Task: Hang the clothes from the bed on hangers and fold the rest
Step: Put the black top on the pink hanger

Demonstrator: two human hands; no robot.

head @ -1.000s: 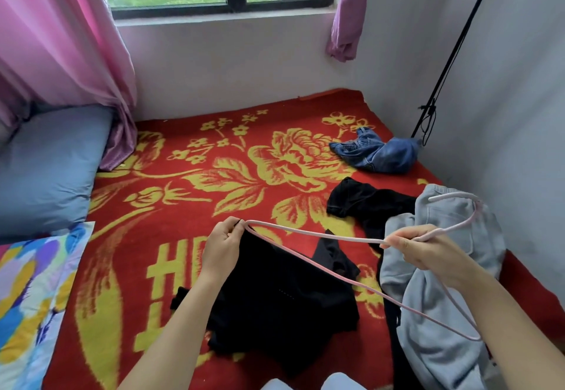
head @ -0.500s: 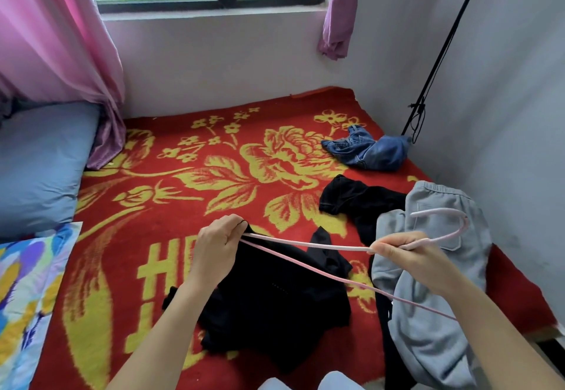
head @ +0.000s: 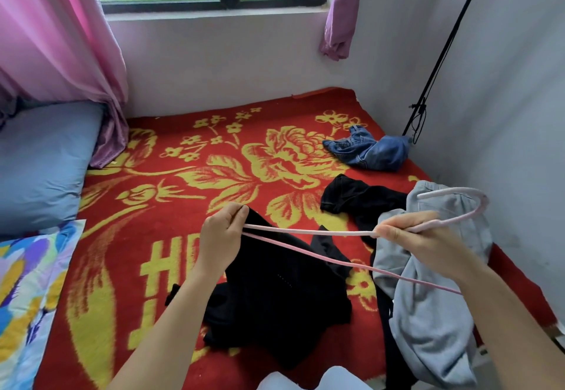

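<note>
The grey sweatpants (head: 434,313) are the biggest worry. They are heaped at the right edge of the bed (head: 171,236) with their lower part draped over the side. A nudge from the forearm above them could, I think, slide the whole lot to the floor.

The black top (head: 284,291) lies crumpled near the front edge, directly under the hands. No neckline is showing, so threading it blind could leave it lopsided or snagged. A second black garment (head: 360,200) sits just beyond it, touching the sweatpants, and could get dragged up with either one. The denim piece (head: 370,151) is bunched towards the far right corner, well clear of all this.

The pink hanger (head: 305,232) is held in the air across the black top, between both hands. It is a thin rod with two long arms meeting at a narrow point. The left hand (head: 221,236) pinches that point in a closed grip. The right hand (head: 422,239) grips the neck just below the hook (head: 452,190), its fingers a bit blurred. The hook hovers over the grey fabric and might catch in it. If the pinch slips, the slim frame may well spring away.
</note>
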